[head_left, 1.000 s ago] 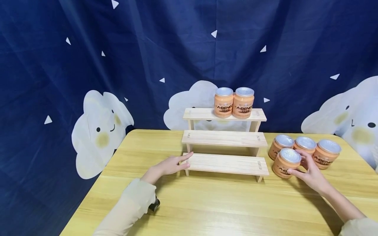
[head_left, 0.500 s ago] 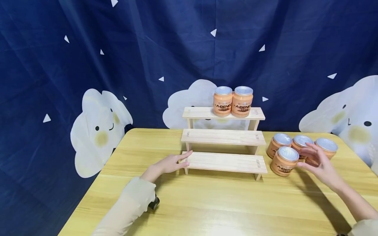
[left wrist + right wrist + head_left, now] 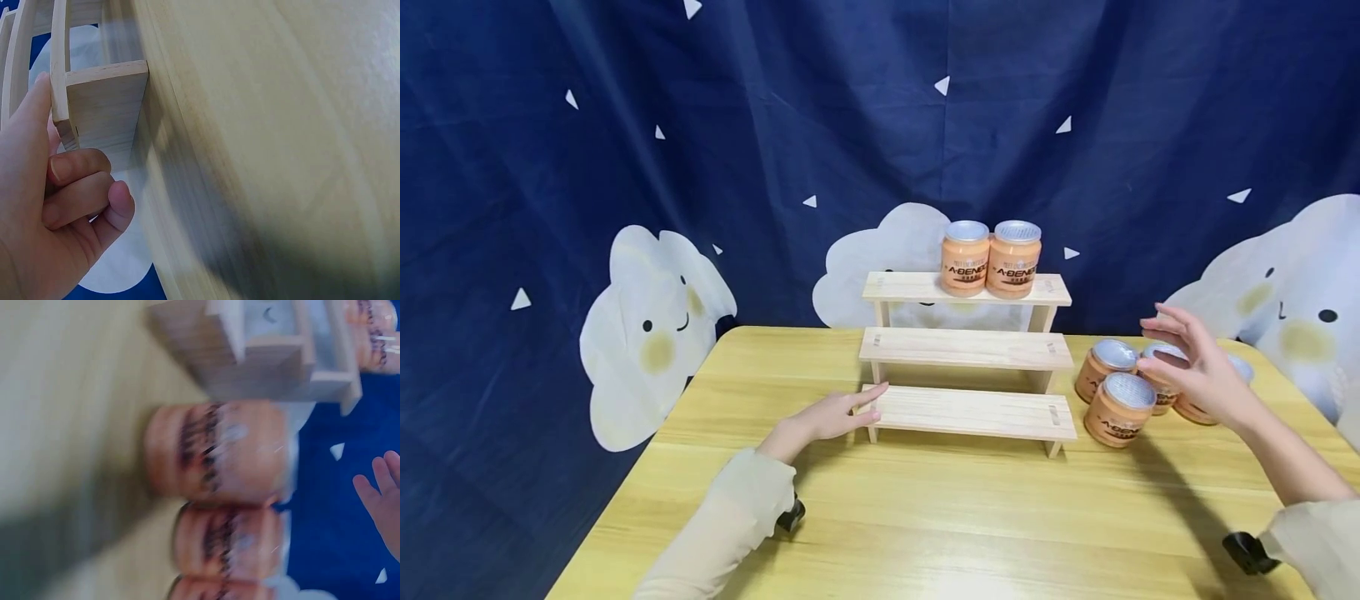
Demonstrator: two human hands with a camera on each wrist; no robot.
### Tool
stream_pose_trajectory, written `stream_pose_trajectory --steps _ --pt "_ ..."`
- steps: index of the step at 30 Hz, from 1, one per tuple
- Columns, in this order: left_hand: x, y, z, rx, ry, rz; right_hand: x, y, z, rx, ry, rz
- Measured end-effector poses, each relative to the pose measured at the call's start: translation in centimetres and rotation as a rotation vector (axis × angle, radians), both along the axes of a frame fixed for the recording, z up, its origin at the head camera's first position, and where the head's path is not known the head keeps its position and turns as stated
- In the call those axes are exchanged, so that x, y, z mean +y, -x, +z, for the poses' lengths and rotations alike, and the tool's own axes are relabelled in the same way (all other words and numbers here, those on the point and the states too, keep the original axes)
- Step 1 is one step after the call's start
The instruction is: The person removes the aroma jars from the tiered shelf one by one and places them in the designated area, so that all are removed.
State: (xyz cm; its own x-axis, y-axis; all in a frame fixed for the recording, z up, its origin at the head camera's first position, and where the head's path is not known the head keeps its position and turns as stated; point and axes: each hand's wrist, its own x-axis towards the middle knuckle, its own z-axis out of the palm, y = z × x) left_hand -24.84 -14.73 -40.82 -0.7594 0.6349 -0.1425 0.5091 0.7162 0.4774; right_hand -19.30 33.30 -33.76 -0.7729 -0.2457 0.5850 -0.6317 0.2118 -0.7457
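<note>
A pale wooden three-step display stand [image 3: 962, 348] stands on the table. My left hand [image 3: 823, 418] holds the left end of its lowest step; in the left wrist view several fingers [image 3: 81, 197] curl beside the leg. My right hand [image 3: 1206, 375] hovers over the orange jars at the right, fingers spread and holding nothing. The front jar [image 3: 1122, 410] stands by the stand's right end. Behind it are a left jar [image 3: 1105, 367], a middle jar [image 3: 1161, 392] and a right jar [image 3: 1195, 411], the last two partly hidden by my right hand. The right wrist view is blurred.
Two orange jars with silvery lids, a left one [image 3: 966, 260] and a right one [image 3: 1013, 260], stand side by side on the top step. A dark blue curtain [image 3: 760, 100] with white clouds hangs behind the table [image 3: 887, 517].
My right hand has let go of the front jar, drawn back and risen above the jars, with its fingers spread. The left hand stays at the stand.
</note>
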Motion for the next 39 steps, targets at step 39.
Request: stream_pose_trajectory --steps 39 --pt "-0.1 0.6 -0.4 -0.002 -0.001 -0.007 -10.6 10.2 6.0 -0.263 -0.149 -0.156"
